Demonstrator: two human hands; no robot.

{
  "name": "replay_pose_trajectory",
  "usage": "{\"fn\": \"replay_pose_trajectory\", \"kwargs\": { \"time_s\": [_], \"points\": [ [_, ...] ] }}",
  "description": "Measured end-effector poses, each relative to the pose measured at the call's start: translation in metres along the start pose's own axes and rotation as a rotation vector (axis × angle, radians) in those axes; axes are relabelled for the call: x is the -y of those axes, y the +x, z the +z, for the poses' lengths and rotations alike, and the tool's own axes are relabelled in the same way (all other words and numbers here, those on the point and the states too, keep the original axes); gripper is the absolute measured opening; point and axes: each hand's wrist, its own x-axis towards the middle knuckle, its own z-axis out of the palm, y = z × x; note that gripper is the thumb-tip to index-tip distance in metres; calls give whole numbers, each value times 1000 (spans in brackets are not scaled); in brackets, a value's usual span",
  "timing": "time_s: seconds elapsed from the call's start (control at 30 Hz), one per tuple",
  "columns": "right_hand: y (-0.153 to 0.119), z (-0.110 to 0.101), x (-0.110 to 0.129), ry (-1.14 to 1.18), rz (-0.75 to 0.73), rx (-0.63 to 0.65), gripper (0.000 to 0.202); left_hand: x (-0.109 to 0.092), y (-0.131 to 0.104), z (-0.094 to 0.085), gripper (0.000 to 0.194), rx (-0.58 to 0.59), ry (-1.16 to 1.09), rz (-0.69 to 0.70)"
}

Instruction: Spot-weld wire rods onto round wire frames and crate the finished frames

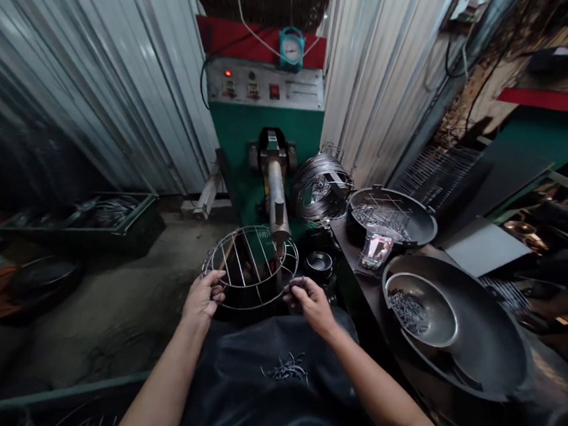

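Observation:
A round wire rack (244, 283) with parallel cross bars is held below the metal arm (276, 199) of a green machine (232, 124). My left hand (206, 294) pinches the rack's left rim. At its right rim my right hand (310, 299) has its fingers pressed together; whether they grip the rim or a small wire piece is too small to tell. The tip of the machine's arm meets the rack near its right side. On the dark apron (246, 397) over my lap lies a small pile of short curved wires (289, 367).
Rightward, a bench carries a large dark pan (488, 333) with a metal bowl (445, 312) of wire pieces, and another pan (421, 219). Wire coils (321, 190) hang beside the machine. A green bin (132, 228) of metal parts stands left. A phone (377, 249) rests on the bench.

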Motion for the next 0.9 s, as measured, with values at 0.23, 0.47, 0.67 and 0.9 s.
{"fn": "replay_pose_trajectory", "kwargs": {
  "time_s": [0.23,0.47,0.67,0.9],
  "points": [
    [26,12,-15,-344,-47,48,9,0,7,7,42,14,24,84],
    [29,3,-10,-447,-48,88,10,2,11,11,40,71,20,95],
    [33,0,-11,-431,-7,136,8,0,12,12,39,99,29,101],
    [34,5,-11,-321,17,41,10,-3,10,15,40,69,38,82]
  ]
}}
